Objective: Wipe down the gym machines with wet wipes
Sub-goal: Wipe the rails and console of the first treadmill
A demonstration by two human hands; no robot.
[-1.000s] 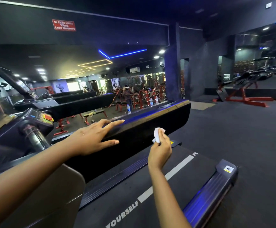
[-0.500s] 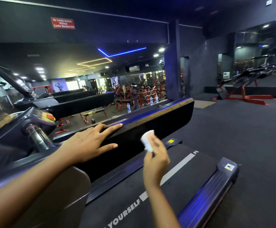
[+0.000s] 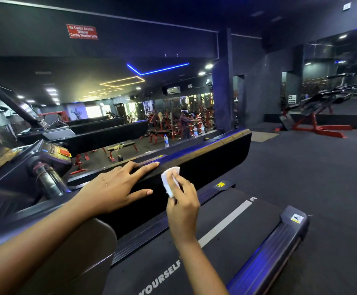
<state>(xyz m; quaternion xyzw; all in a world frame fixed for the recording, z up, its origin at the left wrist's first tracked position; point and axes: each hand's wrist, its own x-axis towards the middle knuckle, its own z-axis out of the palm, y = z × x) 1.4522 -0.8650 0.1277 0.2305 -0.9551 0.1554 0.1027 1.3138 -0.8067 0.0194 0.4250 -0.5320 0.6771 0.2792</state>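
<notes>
Where the wipe is: the small folded white wet wipe (image 3: 170, 180) is pinched in the right hand (image 3: 182, 204), just beside the inner face of the treadmill's black side rail (image 3: 215, 158), a little below its top edge.
Right hand: the fingers are curled round the wipe's lower part, and the folded pad stands clear above them, probably so that a flat patch meets the rail rather than the knuckles.
Left hand: spread wide and holding nothing, with straight fingers lying along the rail's top edge and the thumb splayed down the inner face. It reads as a brace for someone leaning in over the belt (image 3: 226, 241).
Why this spot: the wipe sits just past the left fingertips, so the bracing hand is out of the way of a stroke towards the rail's far end.
Step in hand: by my judgement the inner face of this rail is being wiped. How much is done I cannot tell, as the dark surface shows no wet trace.
Hidden: it is unclear whether the wipe touches the rail, because the hand covers its near side. The left palm covers a stretch of the top edge.
Cut off: the lettering on the belt runs out at the bottom edge of the view.
Hard to make out: the console (image 3: 51, 152) at the left is dim and its panel unreadable. The machines in the mirror (image 3: 130, 116) beyond the rail are small and cluttered, apart from a water bottle (image 3: 166, 141).
</notes>
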